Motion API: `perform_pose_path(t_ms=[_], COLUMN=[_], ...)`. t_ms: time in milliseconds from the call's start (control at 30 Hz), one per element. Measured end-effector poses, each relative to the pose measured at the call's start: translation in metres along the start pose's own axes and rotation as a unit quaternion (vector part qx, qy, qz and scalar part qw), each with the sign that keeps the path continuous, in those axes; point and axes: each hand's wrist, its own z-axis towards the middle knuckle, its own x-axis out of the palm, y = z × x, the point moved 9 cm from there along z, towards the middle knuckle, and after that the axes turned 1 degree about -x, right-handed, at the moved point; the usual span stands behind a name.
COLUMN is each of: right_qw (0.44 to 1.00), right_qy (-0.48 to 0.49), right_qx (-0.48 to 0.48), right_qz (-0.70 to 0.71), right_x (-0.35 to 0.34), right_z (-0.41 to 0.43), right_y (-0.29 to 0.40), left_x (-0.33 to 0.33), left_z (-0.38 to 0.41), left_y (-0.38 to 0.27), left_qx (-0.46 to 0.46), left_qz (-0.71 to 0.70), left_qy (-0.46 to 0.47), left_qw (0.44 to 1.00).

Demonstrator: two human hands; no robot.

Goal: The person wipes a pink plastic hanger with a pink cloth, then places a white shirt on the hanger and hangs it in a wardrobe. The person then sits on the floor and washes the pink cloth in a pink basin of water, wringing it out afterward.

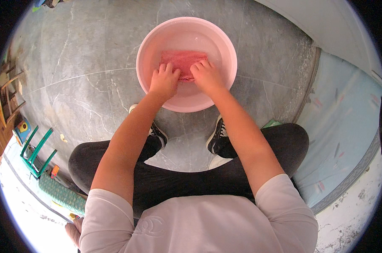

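A round pink plastic basin point(186, 107) stands on the floor in front of my feet. Inside it a dark pink cloth point(184, 58) is spread out, apparently in shallow water, its near edge bunched. My left hand point(164, 80) grips the cloth's near left part with curled fingers. At the near right part, my right hand point(207, 74) holds the same cloth, knuckles up. The fingertips of both hands are hidden in or behind the cloth.
Grey marble-patterned tiles point(99, 63) surround the basin. My black shoes point(221, 136) are just this side of it. To the left lie a green metal-legged stool point(36, 155) and wooden chairs point(7, 98). A light blue patterned panel point(339, 117) borders the right.
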Motion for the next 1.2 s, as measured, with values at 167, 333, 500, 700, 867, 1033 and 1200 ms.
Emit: perform_pose_path(t_ms=[167,333,500,700,867,1033,1200], right_qw=[0.994,0.957,0.929,0.908,0.847,0.809,0.792], right_qy=[0.053,0.087,0.034,-0.019,-0.012,0.051,0.002], right_qx=[0.047,0.176,0.286,0.393,0.501,0.536,0.584], right_qz=[0.083,0.215,0.23,0.141,0.175,0.238,0.177], right_x=[0.021,0.019,0.018,0.007,0.033,0.049,0.064], right_z=[-0.016,-0.015,0.006,0.005,-0.011,-0.008,-0.02], right_y=[-0.014,-0.043,-0.065,-0.068,-0.069,-0.073,-0.075], left_x=[0.022,0.029,0.021,0.012,0.003,0.032,0.062], left_z=[-0.008,0.021,0.061,0.06,0.024,-0.009,-0.021], left_y=[-0.012,0.019,0.043,0.046,0.006,-0.009,-0.002], left_qx=[0.063,-0.01,-0.045,-0.089,0.04,-0.005,-0.111], left_qz=[-0.014,-0.085,-0.096,-0.024,0.045,0.005,-0.102], left_qy=[0.003,0.066,0.054,-0.094,-0.137,-0.011,0.132], left_qw=[0.998,0.994,0.993,0.991,0.989,1.0,0.98])
